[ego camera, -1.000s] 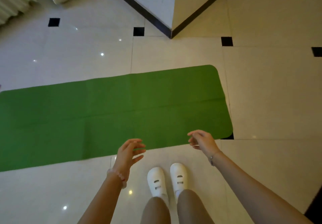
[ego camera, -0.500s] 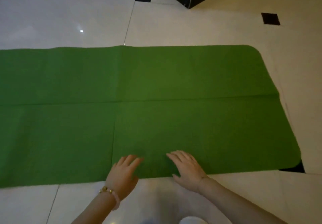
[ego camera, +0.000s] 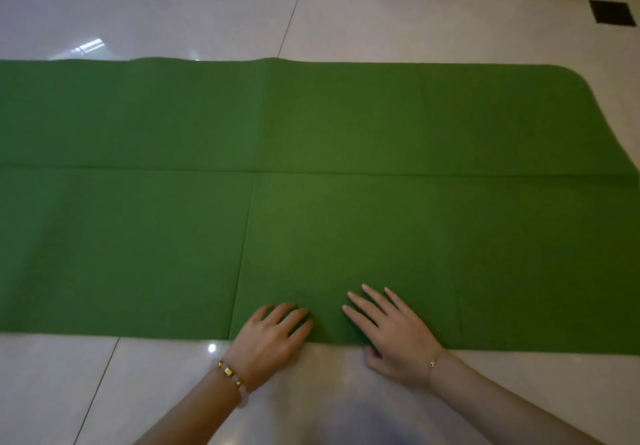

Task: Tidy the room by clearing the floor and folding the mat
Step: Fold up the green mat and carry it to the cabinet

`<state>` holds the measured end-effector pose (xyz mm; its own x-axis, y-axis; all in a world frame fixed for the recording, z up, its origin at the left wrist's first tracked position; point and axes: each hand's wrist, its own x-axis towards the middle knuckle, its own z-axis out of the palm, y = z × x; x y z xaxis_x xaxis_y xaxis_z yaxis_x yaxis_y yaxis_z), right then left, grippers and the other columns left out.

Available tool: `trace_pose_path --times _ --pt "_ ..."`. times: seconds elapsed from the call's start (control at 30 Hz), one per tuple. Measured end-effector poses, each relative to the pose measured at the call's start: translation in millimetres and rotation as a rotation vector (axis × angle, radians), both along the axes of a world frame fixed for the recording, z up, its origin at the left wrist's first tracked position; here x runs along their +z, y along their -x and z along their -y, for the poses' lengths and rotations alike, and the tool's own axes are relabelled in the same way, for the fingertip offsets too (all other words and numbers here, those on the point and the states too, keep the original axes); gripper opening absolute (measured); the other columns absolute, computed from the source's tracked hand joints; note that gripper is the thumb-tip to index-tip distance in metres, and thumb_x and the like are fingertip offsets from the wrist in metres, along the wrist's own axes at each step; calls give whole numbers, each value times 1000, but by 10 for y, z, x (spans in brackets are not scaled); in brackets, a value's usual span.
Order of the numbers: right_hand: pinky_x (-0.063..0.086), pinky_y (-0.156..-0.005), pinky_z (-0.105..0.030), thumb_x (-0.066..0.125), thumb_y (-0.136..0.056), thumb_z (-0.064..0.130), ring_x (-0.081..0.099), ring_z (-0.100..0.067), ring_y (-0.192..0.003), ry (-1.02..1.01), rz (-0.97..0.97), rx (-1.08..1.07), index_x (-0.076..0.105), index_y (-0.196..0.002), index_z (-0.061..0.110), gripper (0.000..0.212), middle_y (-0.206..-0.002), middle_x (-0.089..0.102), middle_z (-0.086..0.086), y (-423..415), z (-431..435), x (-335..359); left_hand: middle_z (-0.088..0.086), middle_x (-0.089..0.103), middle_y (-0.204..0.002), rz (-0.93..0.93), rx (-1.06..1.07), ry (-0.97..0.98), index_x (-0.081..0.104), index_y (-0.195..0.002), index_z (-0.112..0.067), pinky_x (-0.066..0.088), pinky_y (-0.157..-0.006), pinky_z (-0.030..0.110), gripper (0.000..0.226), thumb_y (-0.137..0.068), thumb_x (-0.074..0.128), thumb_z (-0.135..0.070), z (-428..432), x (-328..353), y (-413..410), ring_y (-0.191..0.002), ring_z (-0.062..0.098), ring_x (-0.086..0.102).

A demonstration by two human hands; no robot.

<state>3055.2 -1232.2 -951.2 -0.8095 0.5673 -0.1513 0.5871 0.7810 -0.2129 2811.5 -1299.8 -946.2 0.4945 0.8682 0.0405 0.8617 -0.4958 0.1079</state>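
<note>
Most of the view is pale tiled floor (ego camera: 173,11); across it the green mat (ego camera: 346,132) lies spread flat, old creases running ahead of the hands and away to either side; its near long edge sits right under the palms, likely so that it can be lifted and folded toward the far edge; left hand (ego camera: 273,337) and right hand (ego camera: 391,333) rest side by side, fingers laid on top, grasping nothing; whether a thumb is tucked beneath the edge, I cannot tell.
</note>
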Motion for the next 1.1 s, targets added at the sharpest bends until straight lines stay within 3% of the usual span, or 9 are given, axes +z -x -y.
trace_pose_path --times 0.13,0.33,0.43,0.53,0.63,0.77,0.9,1.0,1.1 --pt "58 -71 -27 46 -71 22 71 -17 -89 -145 -216 -78 74 -99 15 40 -101 73 0 -18 -41 42 -2 68 -85 14 63 -158 53 -96 -18 48 -54 27 18 -79 51 -18 -123 182 66 -65 20 62" --pt "46 -44 -25 50 -82 11 62 -16 -55 -457 -379 -295 73 -85 14 23 -66 65 2 159 -703 598 8 64 -113 112 221 -566 59 -106 -15 43 -88 42 24 -85 57 -4 -496 529 -93 -100 27 60" --pt "50 -51 -30 51 -83 10 64 -20 -61 -540 -444 -302 72 -90 12 22 -73 68 -1 381 -1131 939 5 52 -127 117 70 -646 57 -114 -18 41 -98 45 26 -89 52 -12 -559 576 -230 -117 23 51" --pt "48 -68 -34 54 -85 11 66 -23 -72 -628 -529 -300 71 -95 13 20 -82 71 -2 568 -1530 1247 6 41 -142 -35 200 -428 49 -131 -17 24 -109 49 49 -82 48 -24 -803 513 -117 -134 25 34" --pt "43 -99 -39 52 -89 12 61 -27 -110 -701 -608 -348 63 -116 7 29 -115 67 -9 719 -1820 1464 2 29 -153 -196 354 -257 39 -141 -15 11 -115 47 75 -70 59 -28 -1349 546 206 -142 23 19" --pt "22 -115 -50 50 -89 11 32 -24 -139 -663 -486 -269 42 -139 9 51 -146 42 -8 787 -1931 1378 8 10 -158 -358 484 -176 21 -149 -13 0 -115 56 94 -71 68 -37 -2040 811 421 -145 29 10" --pt "28 -112 -51 68 -74 10 35 -23 -138 -488 -181 -186 47 -138 15 68 -147 42 -1 869 -2007 927 4 -29 -154 -504 591 -133 -18 -147 -22 -11 -109 64 88 -91 48 -40 -2552 935 547 -143 29 -21" --pt "10 -116 -50 53 -89 22 10 -20 -147 -260 39 -203 21 -150 23 68 -159 13 6 958 -2162 713 5 -20 -157 -519 673 -133 -10 -149 -27 -4 -106 69 82 -93 50 -32 -2802 919 571 -145 32 -11" --pt "-1 -117 -50 33 -99 30 -13 -16 -146 -80 166 -272 -1 -151 28 63 -157 -16 12 1036 -2398 559 11 44 -143 -458 684 -260 48 -134 -21 37 -97 62 68 -71 73 -16 -2827 860 515 -124 33 48"
